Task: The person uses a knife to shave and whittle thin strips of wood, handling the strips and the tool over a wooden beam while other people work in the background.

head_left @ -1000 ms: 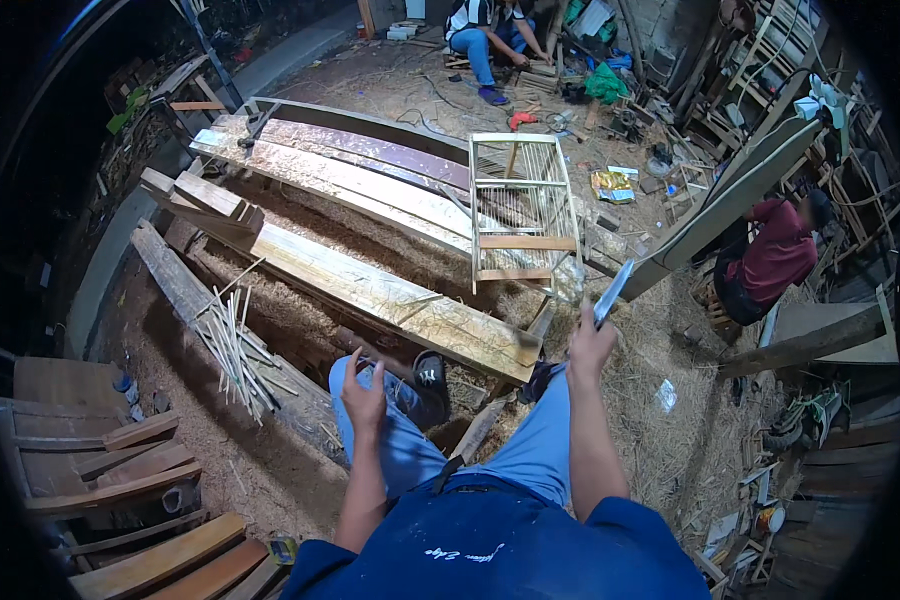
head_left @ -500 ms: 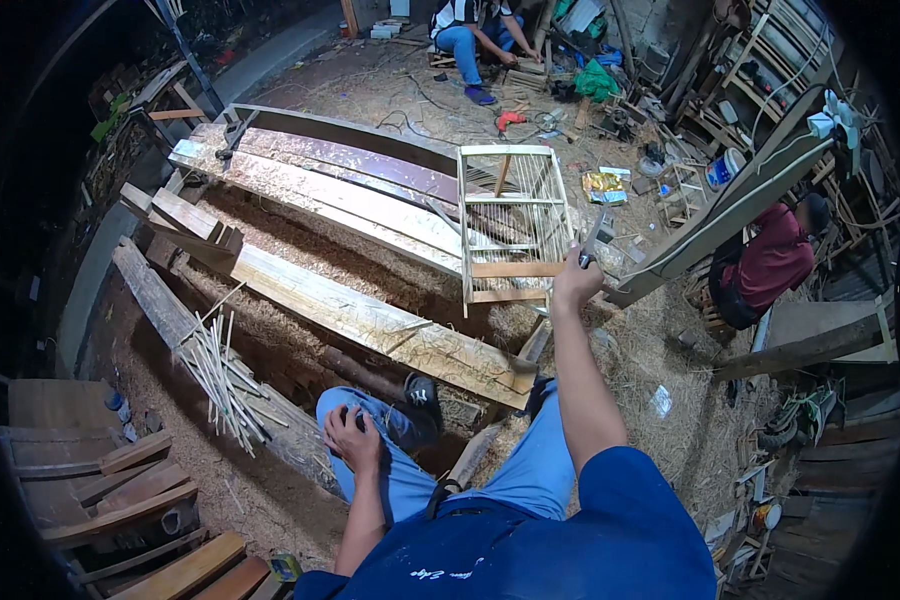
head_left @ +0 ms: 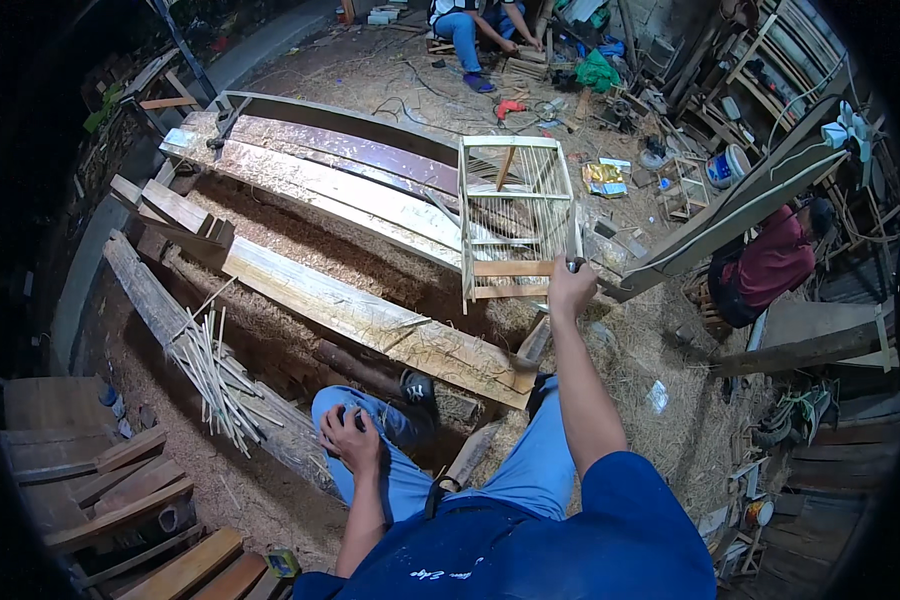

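Observation:
A wooden cage frame with thin slats [head_left: 521, 198] stands in front of me at the far end of the near plank. My right hand [head_left: 572, 290] is stretched out to its lower right corner, closed round the dark handle of what looks like a knife [head_left: 573, 240]. The pale blade points away from me along the cage's right side; whether it touches the bars I cannot tell. My left hand [head_left: 350, 438] rests on my left knee with curled fingers. Something small and dark shows between them, too little to name.
Long planks [head_left: 370, 318] strewn with shavings lie across a bench. A bundle of thin sticks [head_left: 215, 385] rests on a board at left. Stacked wood [head_left: 130, 500] is at lower left. One person [head_left: 770, 260] sits at right, another [head_left: 460, 45] at the back near a red drill [head_left: 510, 107].
My right hand has moved slightly down and left. The blade has swung from leaning right to nearly upright beside the cage. My left hand stays on the knee.

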Demonstrator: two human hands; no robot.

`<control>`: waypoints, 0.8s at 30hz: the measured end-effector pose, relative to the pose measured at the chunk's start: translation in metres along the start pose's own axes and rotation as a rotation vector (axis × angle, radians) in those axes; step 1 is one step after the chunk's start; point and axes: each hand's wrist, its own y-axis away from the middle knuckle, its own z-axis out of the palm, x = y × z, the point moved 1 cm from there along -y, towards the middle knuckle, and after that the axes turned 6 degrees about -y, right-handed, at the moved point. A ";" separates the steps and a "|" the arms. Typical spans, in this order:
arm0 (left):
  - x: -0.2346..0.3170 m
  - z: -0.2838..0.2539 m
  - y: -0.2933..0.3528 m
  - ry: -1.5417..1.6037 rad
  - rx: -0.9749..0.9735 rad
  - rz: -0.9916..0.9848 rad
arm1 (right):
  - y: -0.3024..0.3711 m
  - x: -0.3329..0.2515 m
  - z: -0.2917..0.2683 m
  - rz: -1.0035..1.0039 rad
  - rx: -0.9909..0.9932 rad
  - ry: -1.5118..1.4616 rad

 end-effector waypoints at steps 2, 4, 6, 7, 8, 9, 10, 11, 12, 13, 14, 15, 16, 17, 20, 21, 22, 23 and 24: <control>0.000 -0.002 -0.001 -0.021 0.003 0.003 | 0.005 -0.002 -0.001 0.001 -0.029 -0.038; -0.002 -0.006 0.001 -0.024 0.012 -0.004 | 0.006 0.002 0.003 -0.010 -0.035 -0.063; -0.003 -0.007 0.001 -0.025 0.015 -0.005 | 0.009 0.004 0.006 -0.017 -0.037 -0.084; -0.004 -0.007 0.002 -0.025 0.013 -0.008 | 0.011 0.005 0.008 -0.015 -0.040 -0.090; -0.002 -0.006 0.001 -0.018 0.007 -0.005 | 0.009 0.008 0.008 -0.013 -0.034 -0.092; -0.001 -0.005 0.001 -0.014 0.007 -0.002 | 0.008 0.010 0.008 -0.014 -0.029 -0.091; 0.000 -0.004 0.000 -0.005 0.008 0.000 | 0.006 0.012 0.009 -0.044 -0.013 -0.094; 0.001 -0.002 -0.001 0.004 0.008 0.002 | 0.004 0.014 0.009 -0.074 0.004 -0.096; -0.001 -0.002 0.000 0.002 0.010 -0.001 | 0.004 0.014 0.010 -0.075 0.001 -0.097; -0.002 -0.001 -0.001 0.006 0.013 -0.006 | 0.004 0.014 0.011 -0.056 -0.021 -0.098; -0.002 -0.001 -0.001 0.011 0.017 -0.008 | 0.003 0.014 0.012 -0.037 -0.041 -0.098; -0.002 0.001 -0.001 0.013 0.016 -0.007 | 0.002 0.014 0.011 -0.038 -0.038 -0.097; -0.002 0.001 -0.002 0.017 0.022 0.001 | 0.001 0.016 0.010 -0.018 -0.039 -0.121; -0.001 0.001 -0.002 0.019 0.028 0.008 | 0.001 0.016 0.009 0.003 -0.042 -0.145; 0.000 0.002 -0.003 0.028 0.012 -0.001 | 0.003 0.013 -0.001 0.030 -0.010 -0.138; -0.002 0.001 -0.002 0.024 0.011 -0.006 | 0.007 0.010 -0.004 0.040 -0.005 -0.137; -0.004 0.000 -0.001 0.020 0.015 -0.007 | 0.012 0.007 -0.007 0.055 -0.041 -0.213; -0.007 -0.002 0.000 0.013 0.021 -0.013 | 0.020 0.003 -0.008 0.070 -0.081 -0.292; -0.010 -0.005 0.001 0.005 0.024 -0.028 | 0.026 0.005 -0.008 0.067 -0.098 -0.294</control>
